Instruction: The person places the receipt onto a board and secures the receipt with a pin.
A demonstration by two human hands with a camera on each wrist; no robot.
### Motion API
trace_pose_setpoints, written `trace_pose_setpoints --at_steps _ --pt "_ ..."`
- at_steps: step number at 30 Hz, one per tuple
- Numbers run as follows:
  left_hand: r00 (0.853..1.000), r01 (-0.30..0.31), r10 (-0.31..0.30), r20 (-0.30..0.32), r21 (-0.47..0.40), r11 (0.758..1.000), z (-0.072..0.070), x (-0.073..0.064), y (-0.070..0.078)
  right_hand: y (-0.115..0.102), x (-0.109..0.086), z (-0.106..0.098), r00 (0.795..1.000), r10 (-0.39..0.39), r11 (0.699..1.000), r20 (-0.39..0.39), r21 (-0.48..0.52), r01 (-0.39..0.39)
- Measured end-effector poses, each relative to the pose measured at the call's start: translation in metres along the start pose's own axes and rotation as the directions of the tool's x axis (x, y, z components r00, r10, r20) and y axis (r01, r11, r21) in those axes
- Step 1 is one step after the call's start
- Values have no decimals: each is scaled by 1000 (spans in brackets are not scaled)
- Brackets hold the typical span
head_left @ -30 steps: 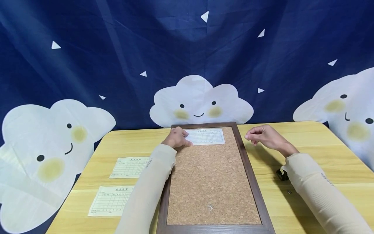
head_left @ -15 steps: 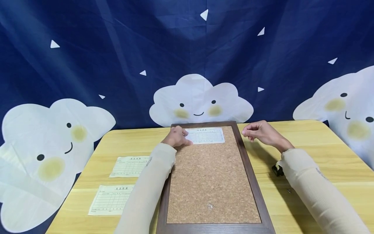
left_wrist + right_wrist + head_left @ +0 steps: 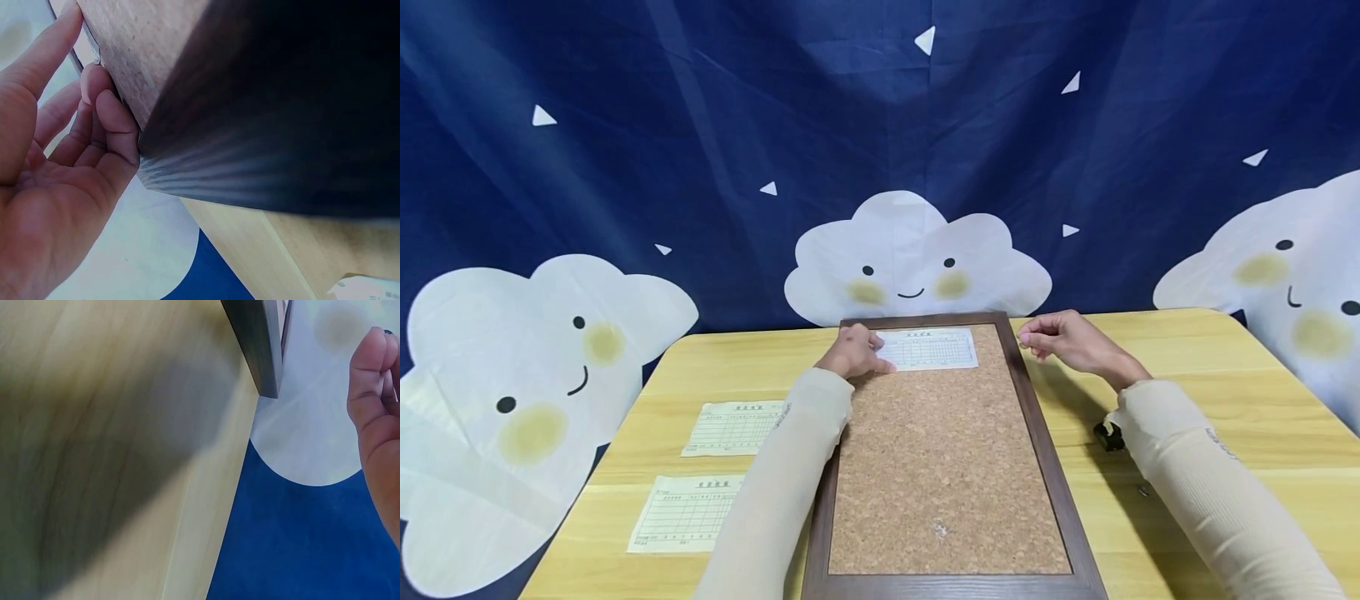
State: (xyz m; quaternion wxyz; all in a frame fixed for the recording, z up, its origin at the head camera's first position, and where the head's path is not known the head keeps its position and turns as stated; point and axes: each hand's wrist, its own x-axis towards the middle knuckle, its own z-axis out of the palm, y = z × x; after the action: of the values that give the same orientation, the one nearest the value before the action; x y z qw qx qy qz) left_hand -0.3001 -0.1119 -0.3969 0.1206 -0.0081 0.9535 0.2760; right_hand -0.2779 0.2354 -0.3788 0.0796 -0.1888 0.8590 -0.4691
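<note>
A framed cork board [image 3: 947, 450] stands on the table, leaning back. Near its top lies a printed paper slip [image 3: 932, 348], flat against the cork. My left hand [image 3: 848, 352] presses the slip's left end with fingertips and thumb; in the left wrist view its other fingers [image 3: 117, 122] bend against the frame's edge. Just off the board's upper right side, my right hand [image 3: 1078, 343] is raised with thumb and forefinger pinched together. A tiny dark piece [image 3: 388, 332] shows at those fingertips in the right wrist view, too small to name.
Two more printed slips, an upper [image 3: 730, 429] and a lower [image 3: 681, 514], lie left of the board, partly behind my left sleeve. A small black object [image 3: 1108, 437] and a tiny metallic piece [image 3: 1143, 491] are by my right forearm. A cloud-patterned cloth [image 3: 737, 100] hangs behind.
My right hand has moved slightly left and up, closer to the board's upper right edge. The left hand and the slip under it stay put.
</note>
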Motion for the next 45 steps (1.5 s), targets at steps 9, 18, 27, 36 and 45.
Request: trace_pose_setpoints --at_steps 9,18,27,36,45 --pt "1000 -11 11 5 14 1000 2 0 0 -3 2 3 1000 -22 999 16 32 21" --pt "1000 -14 14 14 25 1000 2 0 -1 -4 7 7 999 -35 998 25 48 34" --pt "999 -29 29 19 19 999 3 -2 -2 -7 12 10 998 -47 997 36 56 45" --pt "999 -32 32 18 7 999 2 -1 -3 -12 19 11 999 -26 995 36 94 23" --pt "1000 -27 26 16 35 999 0 2 -1 -15 25 11 999 -29 995 28 94 27"
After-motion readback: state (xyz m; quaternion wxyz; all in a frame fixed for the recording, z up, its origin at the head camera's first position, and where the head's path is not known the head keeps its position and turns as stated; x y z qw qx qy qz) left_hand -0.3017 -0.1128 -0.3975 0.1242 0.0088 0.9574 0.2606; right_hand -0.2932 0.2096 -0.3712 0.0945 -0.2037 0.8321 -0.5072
